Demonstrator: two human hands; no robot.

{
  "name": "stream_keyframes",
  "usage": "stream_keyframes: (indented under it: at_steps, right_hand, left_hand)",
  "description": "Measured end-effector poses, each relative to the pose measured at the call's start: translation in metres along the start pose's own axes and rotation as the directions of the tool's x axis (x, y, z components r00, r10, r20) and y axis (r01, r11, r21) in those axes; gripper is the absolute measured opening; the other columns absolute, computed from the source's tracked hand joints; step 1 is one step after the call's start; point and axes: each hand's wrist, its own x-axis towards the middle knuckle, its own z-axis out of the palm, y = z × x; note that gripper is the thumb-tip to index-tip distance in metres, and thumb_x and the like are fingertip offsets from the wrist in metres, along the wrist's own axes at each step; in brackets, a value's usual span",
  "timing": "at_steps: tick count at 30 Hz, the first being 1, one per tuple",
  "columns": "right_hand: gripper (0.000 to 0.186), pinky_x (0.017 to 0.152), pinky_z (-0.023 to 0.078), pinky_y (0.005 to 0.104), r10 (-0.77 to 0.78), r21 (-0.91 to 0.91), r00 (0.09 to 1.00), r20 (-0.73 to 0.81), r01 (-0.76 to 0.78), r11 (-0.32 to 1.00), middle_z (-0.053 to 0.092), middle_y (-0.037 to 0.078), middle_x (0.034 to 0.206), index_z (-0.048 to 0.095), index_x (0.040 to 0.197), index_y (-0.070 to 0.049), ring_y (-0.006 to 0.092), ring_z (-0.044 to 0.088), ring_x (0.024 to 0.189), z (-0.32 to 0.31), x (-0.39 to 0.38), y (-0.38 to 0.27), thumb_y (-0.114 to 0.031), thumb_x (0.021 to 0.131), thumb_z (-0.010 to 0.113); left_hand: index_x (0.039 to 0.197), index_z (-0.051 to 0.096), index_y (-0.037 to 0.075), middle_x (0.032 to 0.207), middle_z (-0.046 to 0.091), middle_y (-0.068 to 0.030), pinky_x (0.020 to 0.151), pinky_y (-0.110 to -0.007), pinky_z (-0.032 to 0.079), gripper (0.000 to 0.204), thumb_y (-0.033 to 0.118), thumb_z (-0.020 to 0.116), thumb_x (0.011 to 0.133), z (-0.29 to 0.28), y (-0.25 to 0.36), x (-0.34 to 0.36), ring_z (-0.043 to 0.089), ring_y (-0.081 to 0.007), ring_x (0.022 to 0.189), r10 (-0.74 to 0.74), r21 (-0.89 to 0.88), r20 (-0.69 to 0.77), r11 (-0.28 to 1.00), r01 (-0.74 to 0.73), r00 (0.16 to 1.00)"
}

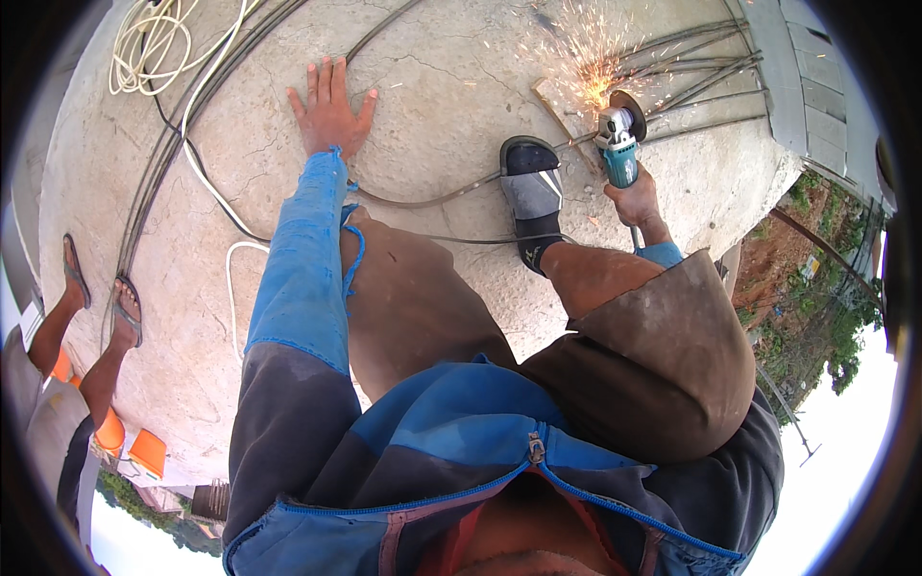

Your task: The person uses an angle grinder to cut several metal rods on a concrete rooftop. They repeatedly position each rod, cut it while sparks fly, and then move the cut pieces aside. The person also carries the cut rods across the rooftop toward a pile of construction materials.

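Observation:
My right hand [634, 199] is wrapped round the body of a teal angle grinder [620, 158]. Its disc [629, 113] is up by a steel rod, and a spray of orange sparks [586, 60] flies away from it. Several long steel rods [687, 69] lie side by side beyond the grinder. A thin wooden strip [555, 108] is on the concrete just left of the disc; the exact contact point is lost in the glare. My left hand [331, 110] lies flat on the concrete with its fingers spread, holding nothing. My sandalled foot [531, 187] presses beside a rod.
A coil of white cable [144, 60] and several dark cables [158, 173] run along the left. Another person's feet in flip-flops [128, 312] stand there, near orange objects [147, 451]. At right the concrete slab ends at an edge [789, 182] above an earth slope.

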Motion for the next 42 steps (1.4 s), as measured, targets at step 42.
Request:
stream_keyframes:
  at_steps: [42]
  right_hand:
    - [0.06,0.1,0.059,0.049,-0.023,0.019,0.999,-0.033,0.024,1.0,0.078,0.026,0.118,0.069,0.127,0.0,0.0415,0.076,0.112,0.005,-0.004,0.002,-0.028,0.076,0.085]
  left_hand:
    - [0.174,0.033,0.018,0.182,0.029,-0.009,0.136,-0.066,0.0,0.087,0.068,0.053,0.106,-0.008,0.003,-0.001,0.017,-0.0293,0.171,-0.011,0.001,0.038,1.0,0.011,0.999]
